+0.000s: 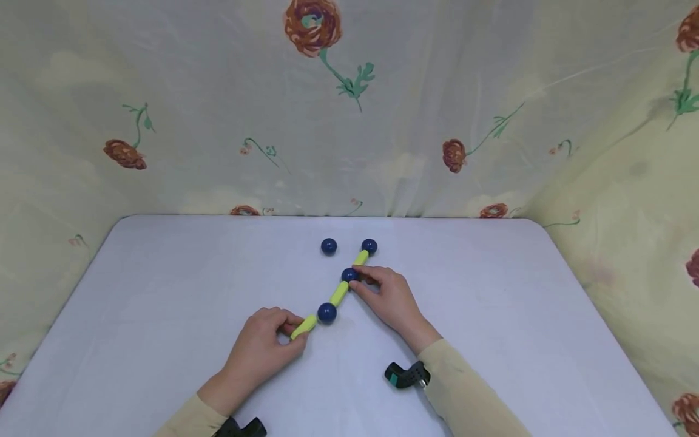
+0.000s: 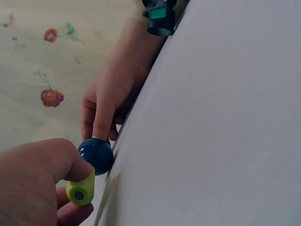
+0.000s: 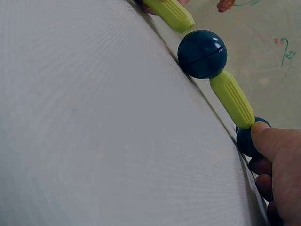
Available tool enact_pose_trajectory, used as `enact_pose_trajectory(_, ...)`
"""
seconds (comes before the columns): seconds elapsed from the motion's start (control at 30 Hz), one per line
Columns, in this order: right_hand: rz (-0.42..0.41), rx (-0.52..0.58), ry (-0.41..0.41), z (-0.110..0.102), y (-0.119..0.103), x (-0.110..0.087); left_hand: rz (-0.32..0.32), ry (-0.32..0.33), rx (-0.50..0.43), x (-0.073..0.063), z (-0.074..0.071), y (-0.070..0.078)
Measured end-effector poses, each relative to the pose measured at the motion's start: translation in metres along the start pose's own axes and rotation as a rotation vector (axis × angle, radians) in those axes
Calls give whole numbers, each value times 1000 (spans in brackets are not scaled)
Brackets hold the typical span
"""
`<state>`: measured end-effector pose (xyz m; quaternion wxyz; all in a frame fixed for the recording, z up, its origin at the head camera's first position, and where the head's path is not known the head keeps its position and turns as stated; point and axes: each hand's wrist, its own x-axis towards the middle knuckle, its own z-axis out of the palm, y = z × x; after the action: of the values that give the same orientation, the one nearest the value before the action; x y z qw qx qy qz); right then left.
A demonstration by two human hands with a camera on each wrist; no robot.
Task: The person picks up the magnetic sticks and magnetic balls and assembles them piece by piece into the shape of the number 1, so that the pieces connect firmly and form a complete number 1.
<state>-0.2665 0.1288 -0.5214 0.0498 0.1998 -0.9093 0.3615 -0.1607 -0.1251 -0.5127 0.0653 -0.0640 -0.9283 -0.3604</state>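
My left hand (image 1: 264, 343) pinches a yellow-green rod (image 1: 304, 327) between thumb and fingers; a grey round spot shows on its near end in the left wrist view. The rod's other end is at a dark blue ball (image 1: 327, 313); whether they touch, I cannot tell. From that ball a second rod (image 1: 339, 294) runs to the middle ball (image 1: 349, 275), which my right hand (image 1: 392, 298) holds between thumb and fingers. Beyond it, a third rod (image 1: 361, 258), partly behind the fingers, leads to the far ball (image 1: 369, 246). The right wrist view shows grooves along the second rod (image 3: 233, 99).
A loose dark blue ball (image 1: 329, 246) sits left of the chain's far end. The white-covered table (image 1: 164, 291) has rounded far corners. A flower-patterned cloth (image 1: 207, 91) hangs behind it and along the right side. Black wrist devices (image 1: 406, 375) are worn at both sleeves.
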Motion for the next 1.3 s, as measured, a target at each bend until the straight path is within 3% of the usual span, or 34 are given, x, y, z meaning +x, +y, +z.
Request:
enact_pose_trajectory(0.5,-21,0,9,0,-1,1,2,-1,26,-1,3,7)
enact_pose_trajectory(1.0,-4,-6,8,2,-3,2,6,52,71,-7,9,12)
enact_pose_trajectory(1.3,14,-13,2,1,-5,1,3,50,77,-6,8,12)
